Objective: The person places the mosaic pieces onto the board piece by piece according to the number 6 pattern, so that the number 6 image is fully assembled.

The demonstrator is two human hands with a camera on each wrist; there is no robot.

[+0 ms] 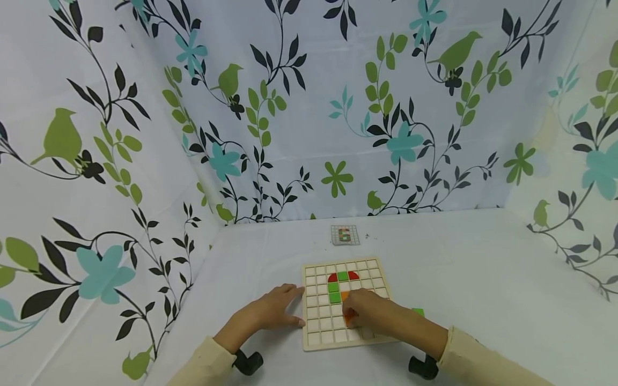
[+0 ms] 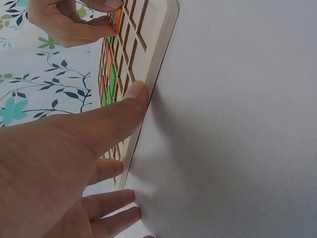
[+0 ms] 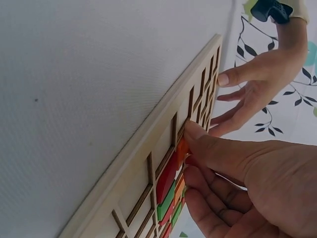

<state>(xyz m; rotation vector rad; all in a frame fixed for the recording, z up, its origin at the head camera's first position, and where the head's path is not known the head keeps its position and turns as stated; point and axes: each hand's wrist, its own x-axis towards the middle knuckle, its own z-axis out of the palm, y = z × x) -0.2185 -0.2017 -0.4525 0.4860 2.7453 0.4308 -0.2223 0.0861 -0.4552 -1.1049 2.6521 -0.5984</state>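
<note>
A wooden grid board (image 1: 325,339) lies on the white table, with red, green and orange tiles set in some squares. My left hand (image 1: 277,308) touches its left edge, thumb and fingers spread and fairly straight; the thumb (image 2: 133,94) rests against the frame in the left wrist view. Over the board's lower middle, my right hand (image 1: 369,308) pinches an orange tile (image 3: 183,147) between thumb and fingers, at a square of the grid. Beside that tile are a red tile (image 3: 167,177) and a green tile (image 3: 166,204). The right hand hides several squares in the head view.
A small pattern card (image 1: 345,235) with a coloured grid design lies beyond the board. A green piece (image 1: 418,311) shows past my right forearm, to the board's right. Patterned curtain (image 1: 309,134) hangs behind the table and at both sides.
</note>
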